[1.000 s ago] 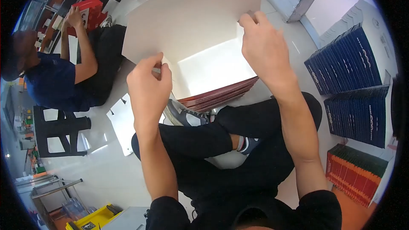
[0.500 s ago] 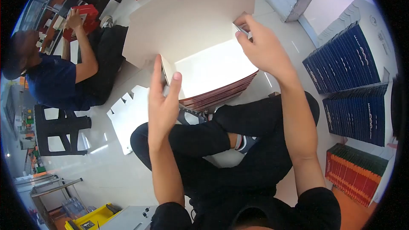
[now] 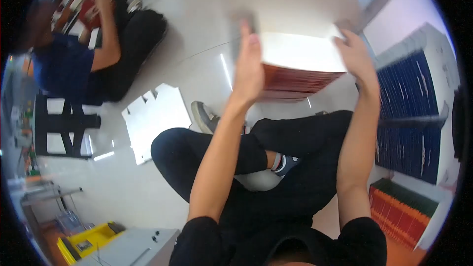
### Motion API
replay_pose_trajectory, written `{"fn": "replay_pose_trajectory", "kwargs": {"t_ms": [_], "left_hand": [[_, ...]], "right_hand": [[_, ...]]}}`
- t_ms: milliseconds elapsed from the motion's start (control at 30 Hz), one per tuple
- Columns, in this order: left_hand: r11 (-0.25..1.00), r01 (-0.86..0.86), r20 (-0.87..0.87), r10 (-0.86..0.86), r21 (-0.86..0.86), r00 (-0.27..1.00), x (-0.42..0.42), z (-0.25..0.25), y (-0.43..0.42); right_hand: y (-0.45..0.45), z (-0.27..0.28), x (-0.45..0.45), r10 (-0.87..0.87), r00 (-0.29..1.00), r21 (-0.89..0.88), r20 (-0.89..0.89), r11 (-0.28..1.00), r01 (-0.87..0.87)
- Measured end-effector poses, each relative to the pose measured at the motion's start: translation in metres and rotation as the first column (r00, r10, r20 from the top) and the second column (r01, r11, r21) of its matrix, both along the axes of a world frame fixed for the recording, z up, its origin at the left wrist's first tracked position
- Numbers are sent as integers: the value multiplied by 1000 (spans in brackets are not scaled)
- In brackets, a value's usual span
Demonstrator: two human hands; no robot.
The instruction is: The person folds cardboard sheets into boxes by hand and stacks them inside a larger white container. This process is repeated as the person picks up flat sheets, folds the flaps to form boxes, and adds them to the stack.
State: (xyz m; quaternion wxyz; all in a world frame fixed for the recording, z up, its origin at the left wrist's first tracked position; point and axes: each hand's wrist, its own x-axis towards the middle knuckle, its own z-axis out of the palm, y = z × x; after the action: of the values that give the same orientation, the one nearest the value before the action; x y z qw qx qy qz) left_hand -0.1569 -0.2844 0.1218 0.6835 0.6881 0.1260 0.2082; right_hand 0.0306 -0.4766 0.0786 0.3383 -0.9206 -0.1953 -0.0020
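In front of my crossed legs is a thick stack of cardboard box blanks (image 3: 303,83), with white upper faces and dark red edges. A large pale panel (image 3: 300,2) rises at its far side, blurred by motion. My left hand (image 3: 250,71) presses along the stack's left side with the thumb up, its fingertips smeared. Gripping the right side near the corner is my right hand (image 3: 355,56), its fingers partly hidden behind the cardboard. The stack is held between both hands; whether its underside touches the floor I cannot tell.
A white notched cardboard sheet (image 3: 157,120) lies on the floor at left. A seated person (image 3: 64,64) handles a red box (image 3: 89,14) beside a black stool (image 3: 66,128). Blue stacks (image 3: 409,88) and a red-orange stack (image 3: 399,212) stand at right. A yellow bin (image 3: 91,241) is lower left.
Both hands and the stack have moved right and away from me, uncovering my shoe and more floor at left. The other person's hands have shifted slightly.
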Motion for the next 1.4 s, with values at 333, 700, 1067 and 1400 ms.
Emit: {"fn": "replay_pose_trajectory", "kwargs": {"t_ms": [333,700,1067,1400], "left_hand": [[850,260,-524,23,459,851,-109,-15,140],[722,128,-478,305,680,823,-329,-249,224],[706,121,-512,374,698,773,-304,-248,200],[680,115,-502,405,724,764,-292,-243,167]], "right_hand": [[-110,-31,85,-240,971,148,-3,960,238],[-78,-9,66,-398,884,-17,245,910,415],[-23,27,-3,-447,778,354,442,884,306],[67,28,-110,250,623,123,741,862,-491]]}}
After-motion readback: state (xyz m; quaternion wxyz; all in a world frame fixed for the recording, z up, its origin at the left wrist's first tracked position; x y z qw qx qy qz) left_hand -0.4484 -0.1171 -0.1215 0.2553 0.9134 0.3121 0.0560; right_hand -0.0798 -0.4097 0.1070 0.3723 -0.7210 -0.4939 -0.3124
